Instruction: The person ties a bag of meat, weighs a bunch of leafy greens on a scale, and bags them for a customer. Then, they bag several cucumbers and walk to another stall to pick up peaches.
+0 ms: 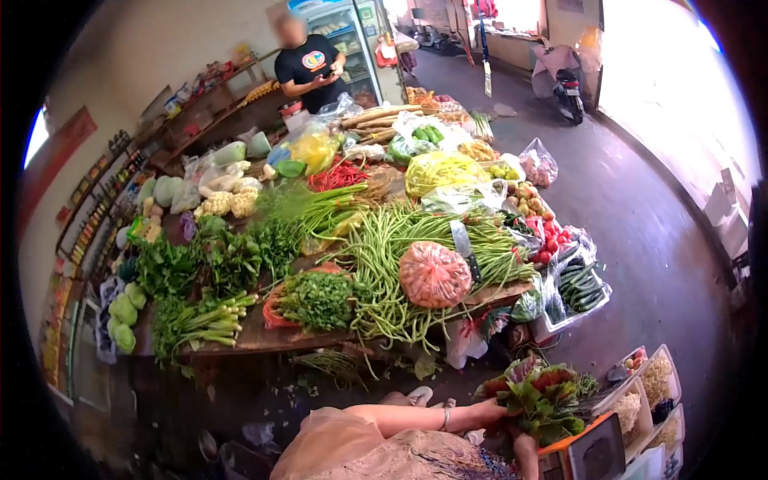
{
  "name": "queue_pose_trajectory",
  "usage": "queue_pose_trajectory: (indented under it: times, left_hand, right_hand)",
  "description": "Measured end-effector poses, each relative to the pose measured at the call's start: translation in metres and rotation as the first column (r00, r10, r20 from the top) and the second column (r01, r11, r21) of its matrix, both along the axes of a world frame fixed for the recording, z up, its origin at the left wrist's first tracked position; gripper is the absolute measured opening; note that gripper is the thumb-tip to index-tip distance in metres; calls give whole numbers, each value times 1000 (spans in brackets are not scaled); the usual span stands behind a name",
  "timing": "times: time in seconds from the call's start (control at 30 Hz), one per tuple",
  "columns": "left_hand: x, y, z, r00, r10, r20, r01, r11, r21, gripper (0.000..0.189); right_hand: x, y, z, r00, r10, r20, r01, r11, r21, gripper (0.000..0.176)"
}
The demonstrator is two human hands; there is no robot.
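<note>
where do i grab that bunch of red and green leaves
Likely the narrow stem end, from the picture's left, where the left hand touches the bunch: its leaves fan out wide and floppy to the right, too broad for fingers.

Down low, the left hand (490,412), bracelet (446,417) on its wrist, meets a bunch of red-green amaranth (542,396), right hand (525,453) just beneath; ahead the surface (256,337) is piled with long beans (384,256), a pink bag (434,274) on top

Long beans (384,264), pink bag (434,274), red chillies (340,174), parked scooter (566,88)
</note>
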State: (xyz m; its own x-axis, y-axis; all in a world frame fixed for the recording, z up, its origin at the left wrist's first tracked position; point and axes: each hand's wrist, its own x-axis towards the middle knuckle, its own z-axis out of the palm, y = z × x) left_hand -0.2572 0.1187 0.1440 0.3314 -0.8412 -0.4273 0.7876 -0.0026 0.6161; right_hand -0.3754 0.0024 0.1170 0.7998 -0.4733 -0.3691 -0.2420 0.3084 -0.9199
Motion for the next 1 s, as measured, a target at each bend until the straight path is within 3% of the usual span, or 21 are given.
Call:
queue_pose_trajectory:
  times: [0.07, 0.17, 0.27, 0.3, 0.33, 0.43, 0.47, 0.53, 0.57, 0.6, 0.67, 0.7, 0.73, 0.77, 0.8, 0.93, 1.0]
  left_hand:
    - [-18, -11, -6, 981, -150, -122, 166, 977, 135, 42]
    - [-46, -30, 12, 999, -14, -50, 21, 992, 124, 37]
    - [-54, -37, -7, 998, -67, 0, 66, 981, 181, 32]
    - [-46, -34, -11, 986, -165, 26, 164, 986, 31, 33]
    - [-48, -35, -14, 986, -166, 27, 165, 986, 30, 33]
    - [-43, -29, 8, 964, -266, 15, 254, 935, 249, 40]
    - [-38, -24, 8, 942, -319, 103, 289, 930, 228, 52]
    - [-36, -18, 11, 952, -276, 131, 227, 926, 303, 63]
    - [-32, -12, 13, 910, -352, 221, 259, 896, 360, 61]
    - [-31, -5, 7, 910, -351, 219, 259, 896, 360, 61]
    - [-26, 10, -20, 830, -386, 403, 207, 883, 421, 61]
    - [-24, 19, -32, 736, -435, 520, 159, 857, 491, 60]
    - [-25, 28, -29, 737, -436, 516, 161, 855, 493, 60]
    - [-26, 38, -26, 634, -514, 578, 108, 799, 591, 58]
    - [-26, 46, -23, 519, -593, 616, 40, 737, 675, 56]
    - [-35, 78, -76, 470, -654, 593, 52, 691, 721, 51]
    - [-39, 88, -87, 423, -758, 497, 106, 586, 804, 48]
  right_hand:
    - [-12, -19, 7, 1000, 4, -16, -3, 994, 110, 35]
    - [-33, -43, 12, 999, -3, -42, 12, 979, 202, 33]
    - [-42, -57, 17, 997, -23, -72, 43, 956, 291, 31]
    - [-47, -61, 18, 996, -31, -86, 57, 946, 320, 31]
    - [-53, -65, 18, 994, -37, -101, 70, 935, 348, 30]
    - [-69, -77, 16, 985, -81, -155, 139, 899, 414, 28]
    - [-77, -85, 13, 984, -84, -160, 144, 900, 412, 28]
    - [-92, -104, 12, 927, -92, -363, 251, 873, 418, 19]
    - [-98, -112, 13, 929, -136, -343, 282, 863, 420, 15]
    - [-90, -110, 50, 887, -205, -414, 330, 907, 260, 17]
    - [-105, -130, 32, 777, -452, -437, 560, 814, 153, 22]
    - [-120, -148, 18, 861, -391, -326, 460, 872, 169, 24]
    - [-128, -157, 20, 925, -318, -209, 355, 919, 169, 25]
    - [-137, -162, 21, 903, -389, -183, 421, 887, 190, 24]
    - [-161, -198, -19, 920, -309, -242, 363, 906, 219, 35]
    - [-171, -209, 4, 864, -409, -292, 455, 884, 109, 29]
    - [-175, -213, 19, 844, -442, -303, 482, 874, 69, 28]
